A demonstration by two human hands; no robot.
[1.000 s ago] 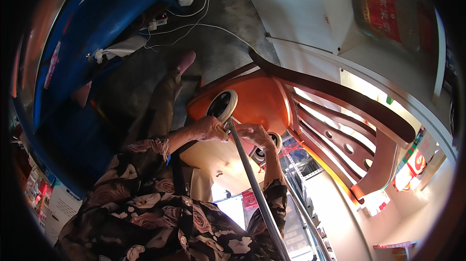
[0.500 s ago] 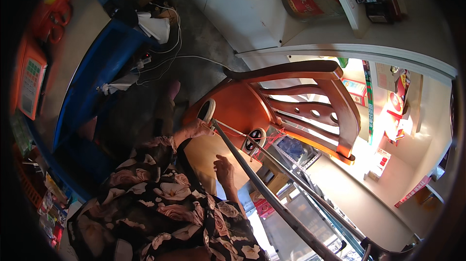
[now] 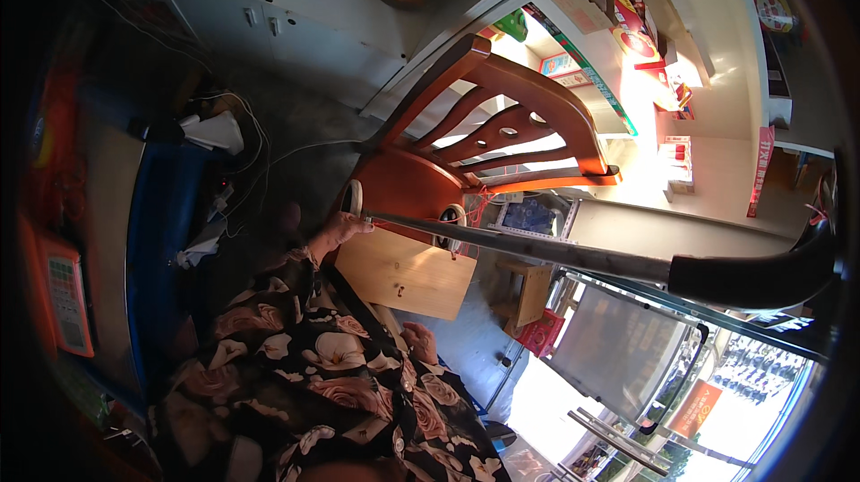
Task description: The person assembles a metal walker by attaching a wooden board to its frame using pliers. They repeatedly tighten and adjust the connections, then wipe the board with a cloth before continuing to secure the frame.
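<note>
My left hand [image 3: 339, 229] is closed at the wheel end of a grey metal tube [image 3: 573, 253], part of a wheeled frame. A white-rimmed wheel [image 3: 354, 199] is just above that hand, and a second, dark-centred wheel [image 3: 451, 224] is at the edge of the reddish wooden chair [image 3: 412, 179]. The tube runs right to a thick black curved handle [image 3: 752, 280]. Close to my body, my right hand [image 3: 419, 340] is partly covered by the floral sleeve; its finger shape is unclear and nothing shows in it. A pale wooden panel [image 3: 412, 280] lies between my hands.
The chair's slatted back leans toward bright shelves with packages [image 3: 676, 164]. A blue bench-like unit [image 3: 175, 240] and an orange calculator-like device [image 3: 63, 294] are left. Thin white cables [image 3: 260, 150] cross the dark floor. A whiteboard-like panel [image 3: 618, 348] stands by the bright doorway.
The view has swung, and the tube now lies nearly level, its black handle higher at the right. My left hand stays at the wheel end; my right hand has dropped closer to my body.
</note>
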